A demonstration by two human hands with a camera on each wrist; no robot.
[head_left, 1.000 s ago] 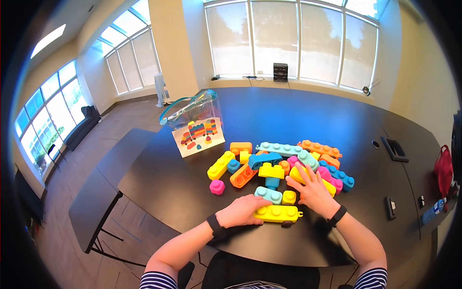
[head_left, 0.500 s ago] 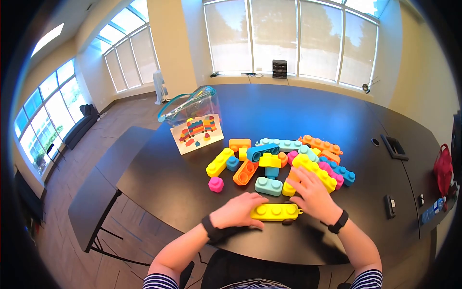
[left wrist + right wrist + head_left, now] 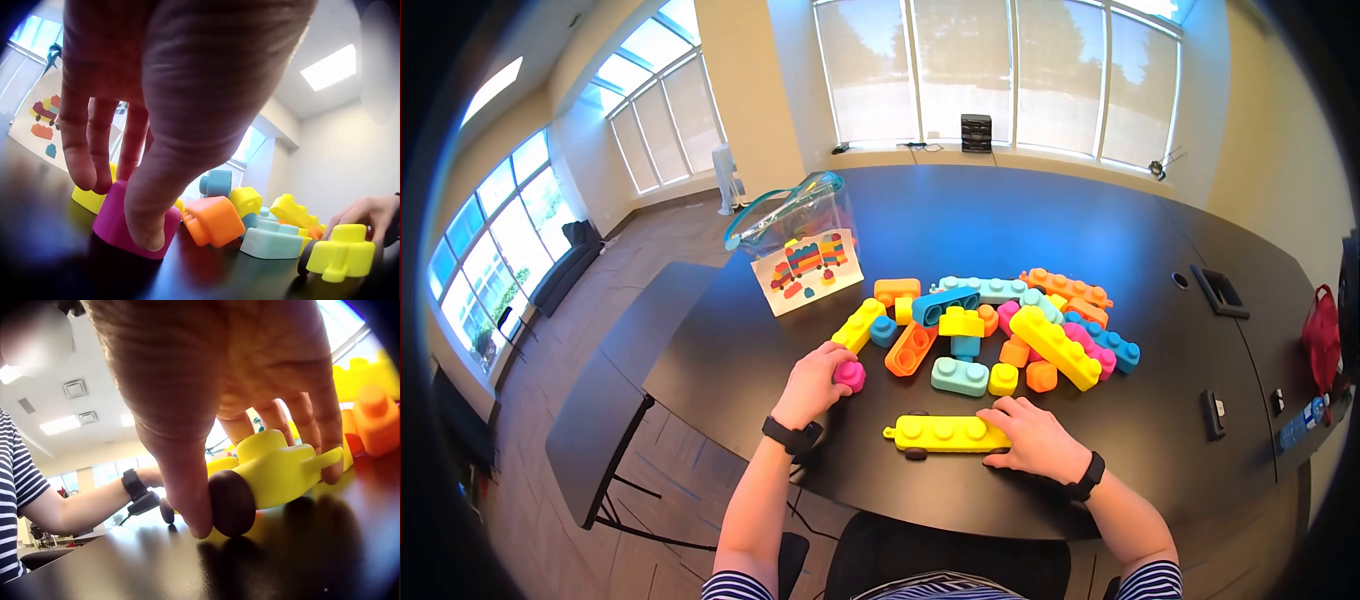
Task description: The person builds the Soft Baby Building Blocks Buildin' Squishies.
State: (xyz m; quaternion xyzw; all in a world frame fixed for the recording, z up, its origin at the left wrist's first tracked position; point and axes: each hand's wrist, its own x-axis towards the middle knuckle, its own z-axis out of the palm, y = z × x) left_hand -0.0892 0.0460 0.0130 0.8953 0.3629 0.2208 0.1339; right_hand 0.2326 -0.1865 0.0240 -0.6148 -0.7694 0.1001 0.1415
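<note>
My left hand (image 3: pixel 810 385) holds a small pink block (image 3: pixel 853 376) at the left of the pile. In the left wrist view the thumb lies on the near side of that block (image 3: pixel 111 220), with the other fingers behind it. My right hand (image 3: pixel 1040 443) grips the right end of a long yellow wheeled base (image 3: pixel 935 433), thumb against a dark wheel (image 3: pixel 232 503) and fingers along the far side. The base has studs on top and stands on the table near its front edge. Just beyond it are a pale teal block (image 3: pixel 959 376) and a small yellow block (image 3: pixel 1003 379).
Several more blocks lie heaped behind, including a long yellow one (image 3: pixel 1055 347) and an orange one (image 3: pixel 911 348). A clear bag (image 3: pixel 810 240) with a picture card stands at back left. A water bottle (image 3: pixel 1303 424) and red bag (image 3: pixel 1322 340) sit far right on the dark table (image 3: pixel 1040 220).
My left hand has left the yellow wheeled base and moved left to the pink block. The right hand has come from the pile to the base's right end, and the base has shifted left.
</note>
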